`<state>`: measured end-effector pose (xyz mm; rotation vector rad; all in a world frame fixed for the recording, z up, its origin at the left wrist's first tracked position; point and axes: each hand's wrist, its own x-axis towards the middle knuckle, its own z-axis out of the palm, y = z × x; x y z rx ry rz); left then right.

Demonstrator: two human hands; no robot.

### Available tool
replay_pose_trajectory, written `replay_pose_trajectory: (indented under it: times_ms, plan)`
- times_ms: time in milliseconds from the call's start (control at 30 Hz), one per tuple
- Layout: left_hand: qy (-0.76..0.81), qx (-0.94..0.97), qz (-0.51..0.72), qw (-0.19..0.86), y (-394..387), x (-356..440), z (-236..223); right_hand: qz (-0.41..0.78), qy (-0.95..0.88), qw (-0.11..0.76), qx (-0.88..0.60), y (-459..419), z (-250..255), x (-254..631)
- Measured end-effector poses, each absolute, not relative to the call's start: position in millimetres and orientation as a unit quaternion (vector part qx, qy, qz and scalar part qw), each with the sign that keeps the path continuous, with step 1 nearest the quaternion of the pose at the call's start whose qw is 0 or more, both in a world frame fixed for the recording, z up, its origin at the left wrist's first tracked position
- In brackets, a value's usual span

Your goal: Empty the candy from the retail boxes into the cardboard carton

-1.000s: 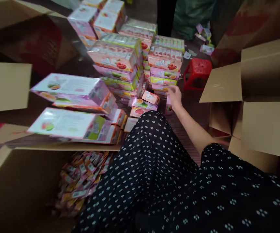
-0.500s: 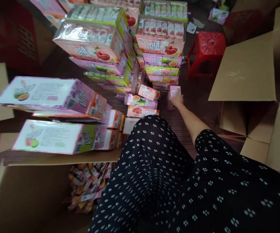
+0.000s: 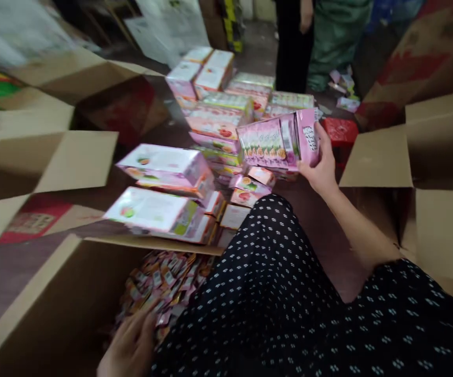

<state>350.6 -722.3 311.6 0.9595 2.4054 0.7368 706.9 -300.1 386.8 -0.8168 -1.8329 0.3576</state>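
My right hand (image 3: 320, 165) is raised above the floor and grips one end of a pink carton (image 3: 277, 140) printed with fruit pictures, held level in the air. My left hand (image 3: 130, 345) reaches down into an open cardboard box (image 3: 34, 309) at the lower left, fingers curled over a heap of small pink and orange sachets (image 3: 163, 283); what it holds, if anything, is hidden. My legs in a black dotted garment (image 3: 289, 293) fill the lower middle.
Stacks of pink and green cartons (image 3: 163, 188) stand ahead and left on the floor. An open cardboard box (image 3: 430, 178) is at the right, other boxes at the left. A red stool (image 3: 340, 131) and a standing person's legs (image 3: 293, 47) are behind.
My right hand has lifted a pink carton off the floor and brought it up towards me. My left hand has come into view inside the box of sachets. The view has tilted up.
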Motion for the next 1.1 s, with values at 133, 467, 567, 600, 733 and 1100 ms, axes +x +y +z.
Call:
replay_pose_trajectory:
  times_ms: [133,467,567,600,733,1100]
  plan:
    - [0.626,0.107,0.579,0.510,-673.5,385.1,357.7,0.033,-0.833,0.540,-0.117,-396.3,440.2,631.9]
    - [0.406,-0.006,0.856,0.319,-738.0,338.7,359.0,0.057,-0.848,0.378,0.367,-546.1,341.5,498.8]
    - [0.413,0.011,0.852,0.321,-746.3,326.7,339.2,0.206,-0.884,0.301,0.293,-561.3,319.4,484.6]
    - [0.413,0.019,0.846,0.337,-745.2,324.1,334.9,0.247,-0.896,0.274,0.248,-565.7,315.9,480.2]
    - [0.419,0.046,0.835,0.355,-740.5,322.1,318.9,0.347,-0.920,0.142,0.113,-573.6,312.2,459.6]
    - [0.633,0.125,0.740,0.188,-739.5,322.0,283.7,0.480,-0.870,0.015,-0.116,-584.5,317.8,412.2]
